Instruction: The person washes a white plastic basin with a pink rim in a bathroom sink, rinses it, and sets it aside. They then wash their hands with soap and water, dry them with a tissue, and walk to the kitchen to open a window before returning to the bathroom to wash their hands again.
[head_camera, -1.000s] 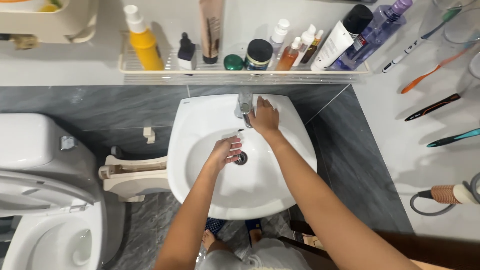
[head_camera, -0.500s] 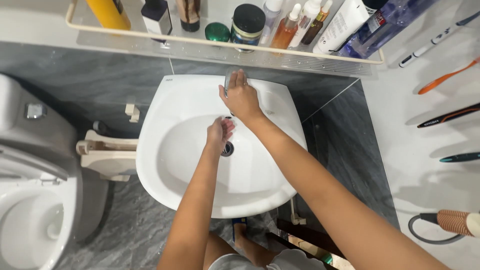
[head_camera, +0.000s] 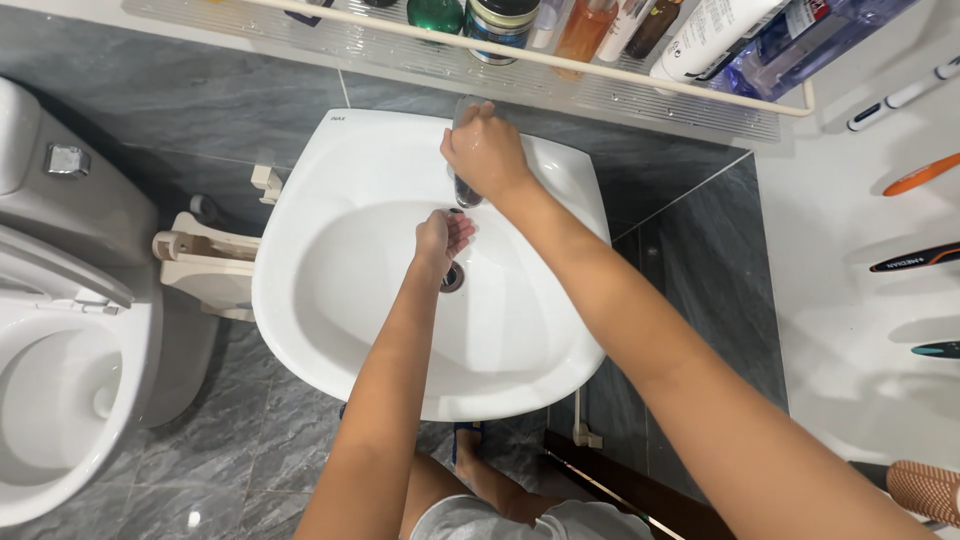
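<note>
Right hand (head_camera: 485, 152) sits on top of the chrome faucet (head_camera: 466, 190) at the back rim of the white sink (head_camera: 330, 290), upper centre of the frame. Its grip is wrapped over the handle, fingers curled and pressed down on the metal; only the spout end shows below the palm.

Left hand (head_camera: 440, 238) is lower, centre of frame, just under the spout and above the drain (head_camera: 453, 279). Its grip is loosely cupped, fingers together and bent, pinching nothing. Whether water is running cannot be told.

Handling, as a judgement: the faucet is rigid metal fixed to the basin, so it won't lift or shift, only the handle moves. Polished chrome probably slippery if wet, so a full-palm hold over the top of the handle looks better than fingertips. Basin is hard glazed ceramic, smooth.

Around: wire-edged shelf (head_camera: 620, 85) across the top of the frame with an orange bottle (head_camera: 587, 20), a dark-lidded jar (head_camera: 501, 17) and a white tube (head_camera: 705, 35). Toilet (head_camera: 60, 380) at the left edge. Grey marbled floor tiles (head_camera: 260, 440) lower left. Toothbrushes (head_camera: 915, 260) lie on the white desk (head_camera: 850, 330) at the right edge.
</note>
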